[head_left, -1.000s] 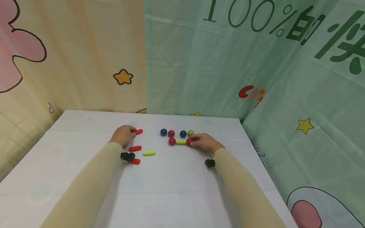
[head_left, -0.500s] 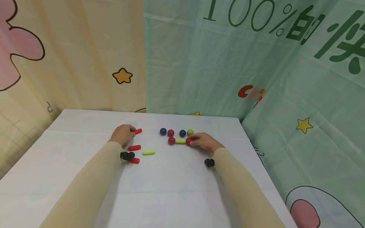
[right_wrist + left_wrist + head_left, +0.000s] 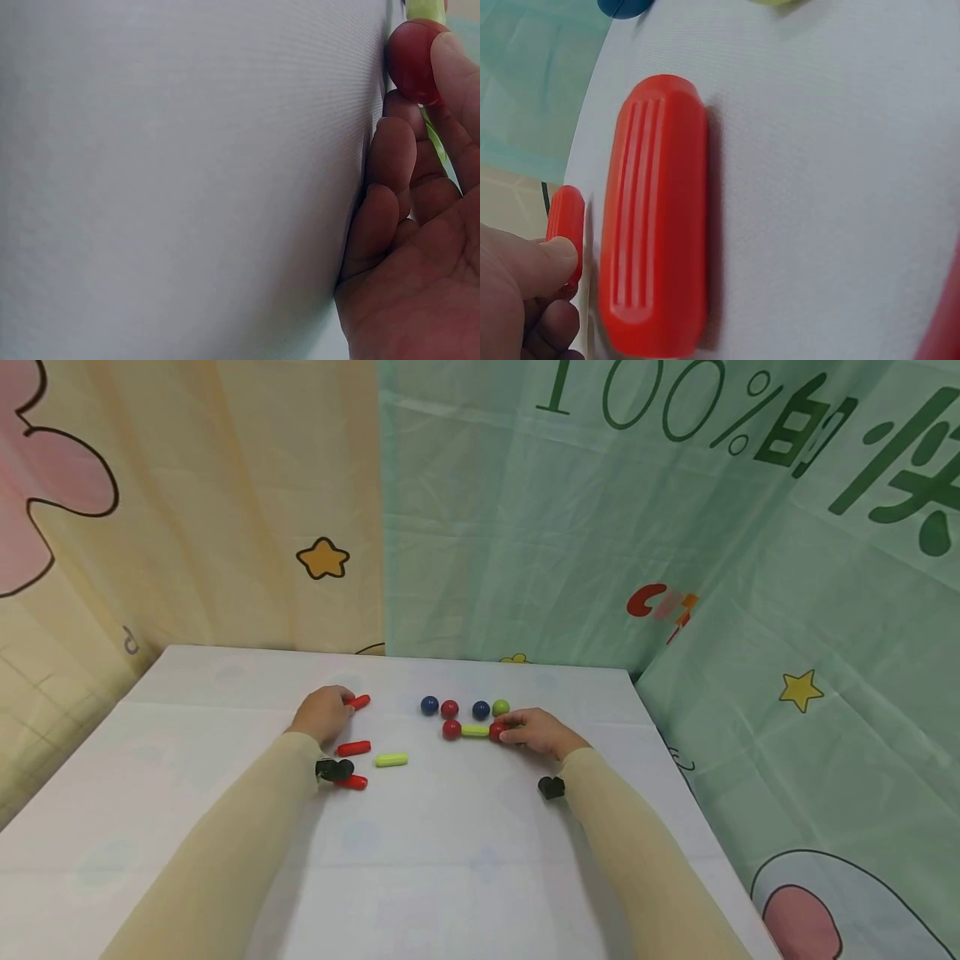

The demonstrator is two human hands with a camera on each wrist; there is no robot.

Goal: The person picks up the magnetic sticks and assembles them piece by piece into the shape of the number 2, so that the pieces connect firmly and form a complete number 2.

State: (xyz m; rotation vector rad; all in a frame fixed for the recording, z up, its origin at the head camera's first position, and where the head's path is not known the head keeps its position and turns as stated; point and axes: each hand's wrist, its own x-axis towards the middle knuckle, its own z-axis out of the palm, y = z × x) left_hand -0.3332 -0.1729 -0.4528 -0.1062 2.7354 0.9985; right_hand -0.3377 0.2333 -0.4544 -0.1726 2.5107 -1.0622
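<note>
My left hand [image 3: 322,714] pinches a ribbed red rod [image 3: 566,217] between thumb and fingers at the table's far left. Close to that wrist lies a second red rod [image 3: 354,748], large in the left wrist view. A third red rod [image 3: 354,782] is partly covered by the wrist camera. My right hand [image 3: 538,732] grips a shiny red ball [image 3: 414,61] with thumb and fingers. That ball sits at the right end of a yellow-green rod [image 3: 475,731], and another red ball [image 3: 452,730] is at its left end.
Behind the rod with balls stand a blue ball [image 3: 429,705], a red ball [image 3: 449,708], another blue ball [image 3: 481,710] and a green ball [image 3: 501,707]. A loose yellow-green rod [image 3: 392,760] lies between the arms on the white table [image 3: 420,877]. Printed curtains hang behind.
The red rod in my left hand has shifted slightly left and its angle has turned a little. My right hand keeps its hold on the red ball.
</note>
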